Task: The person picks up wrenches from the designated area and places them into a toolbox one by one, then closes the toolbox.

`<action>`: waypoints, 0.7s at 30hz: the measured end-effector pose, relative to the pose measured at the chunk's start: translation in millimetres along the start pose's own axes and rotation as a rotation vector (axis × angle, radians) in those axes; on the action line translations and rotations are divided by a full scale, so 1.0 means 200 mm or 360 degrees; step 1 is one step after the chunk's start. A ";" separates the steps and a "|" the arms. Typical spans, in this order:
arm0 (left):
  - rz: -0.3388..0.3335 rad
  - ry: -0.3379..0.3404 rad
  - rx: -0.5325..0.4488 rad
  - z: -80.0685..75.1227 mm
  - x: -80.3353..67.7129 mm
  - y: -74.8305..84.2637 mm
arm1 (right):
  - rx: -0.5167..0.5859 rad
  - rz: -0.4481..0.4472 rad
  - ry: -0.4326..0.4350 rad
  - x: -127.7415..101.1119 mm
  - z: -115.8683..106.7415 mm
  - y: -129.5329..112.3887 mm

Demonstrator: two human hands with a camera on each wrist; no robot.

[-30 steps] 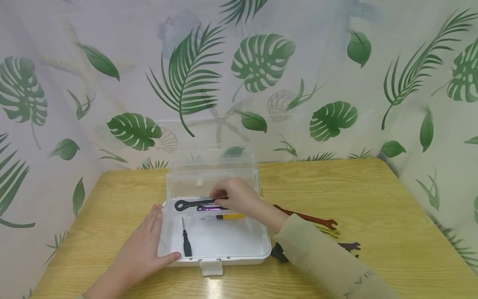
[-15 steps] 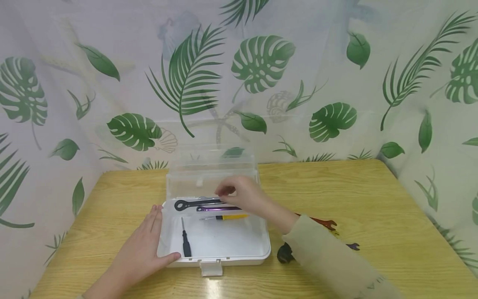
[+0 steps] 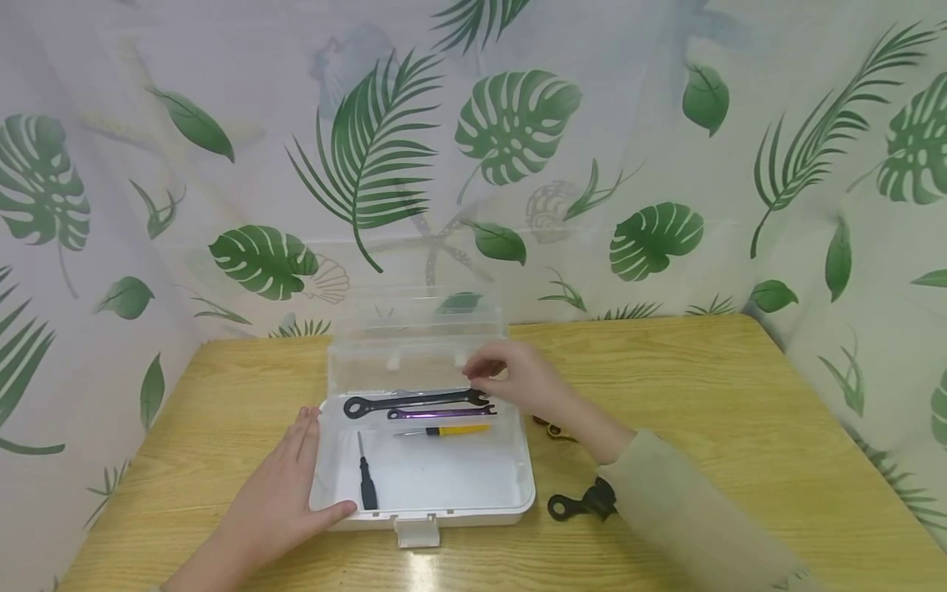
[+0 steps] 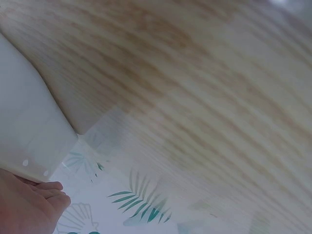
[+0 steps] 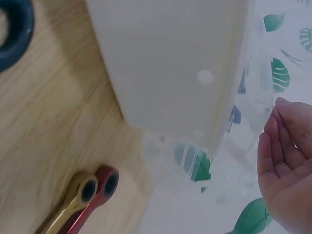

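Note:
My left hand (image 3: 277,485) lies flat against the left side of the white toolbox (image 3: 422,520), thumb over its front rim. In the left wrist view its fingers show by the box wall. My right hand (image 3: 521,382) hovers over the box's back right corner, fingers loosely bent, with nothing visibly held. Below its fingertips lies a black combination wrench (image 3: 414,401) in the rear compartment, alongside a smaller purple wrench (image 3: 440,413). A yellow-handled screwdriver (image 3: 462,429) and a black screwdriver (image 3: 367,485) lie in the main compartment.
The clear lid (image 3: 414,366) stands open at the back. Right of the box are a gold wrench (image 5: 80,195), a red wrench (image 5: 105,187) and black ring-ended tools (image 3: 584,500), partly hidden by my sleeve. A leaf-print curtain (image 3: 518,205) surrounds the wooden table (image 3: 629,353).
My right hand has moved right along the black wrench and come away from it. Both wrenches in the rear compartment are now uncovered. My left hand has stayed in place.

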State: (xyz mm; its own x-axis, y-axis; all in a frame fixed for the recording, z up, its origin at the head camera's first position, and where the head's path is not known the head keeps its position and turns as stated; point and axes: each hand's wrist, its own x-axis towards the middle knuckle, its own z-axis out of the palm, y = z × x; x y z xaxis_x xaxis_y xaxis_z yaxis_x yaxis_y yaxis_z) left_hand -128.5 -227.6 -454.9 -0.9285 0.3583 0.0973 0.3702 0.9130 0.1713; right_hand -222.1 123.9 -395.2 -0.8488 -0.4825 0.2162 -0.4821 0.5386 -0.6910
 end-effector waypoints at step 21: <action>-0.0019 -0.0010 -0.0014 0.02 0.01 -0.01 | -0.0123 0.0274 0.0201 -0.21 -0.22 0.23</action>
State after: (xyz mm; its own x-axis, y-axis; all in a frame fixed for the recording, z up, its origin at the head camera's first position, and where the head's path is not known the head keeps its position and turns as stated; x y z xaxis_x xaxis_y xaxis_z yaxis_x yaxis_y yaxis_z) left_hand -130.3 -228.1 -458.3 -0.9330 0.3486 0.0893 0.3594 0.9155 0.1810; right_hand -218.5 199.5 -405.8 -0.9380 -0.2913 0.1876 -0.3390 0.6591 -0.6713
